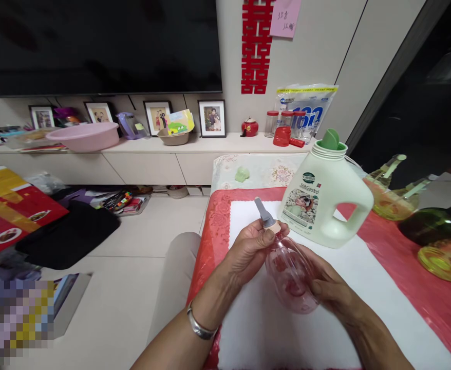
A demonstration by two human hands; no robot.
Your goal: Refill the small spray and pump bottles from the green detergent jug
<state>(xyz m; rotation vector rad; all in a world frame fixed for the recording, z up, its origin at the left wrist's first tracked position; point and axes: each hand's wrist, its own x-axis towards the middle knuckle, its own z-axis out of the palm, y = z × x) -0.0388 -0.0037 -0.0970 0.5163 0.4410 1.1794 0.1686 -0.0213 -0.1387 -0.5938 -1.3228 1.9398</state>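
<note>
A clear pinkish squeeze bottle [287,272] is tilted between my two hands above the white cloth [256,329]. My left hand [250,246] pinches the pale collar at its neck, just below the grey spout cap [266,216]. Around the lower body of the bottle, my right hand [329,285] is closed, its fingers partly hidden behind it. No liquid can be made out inside. Just beyond stands a large pale green detergent jug [321,200], upright, with a green piece [330,140] sitting in its mouth.
Yellow-tinted bottles with spouts [395,198] and a dark green bottle [437,226] are on the red table cover [402,267] at right. A small green lump [242,174] lies at the back. Behind runs a low cabinet [144,167] with frames, a pink basin [87,136] and jars.
</note>
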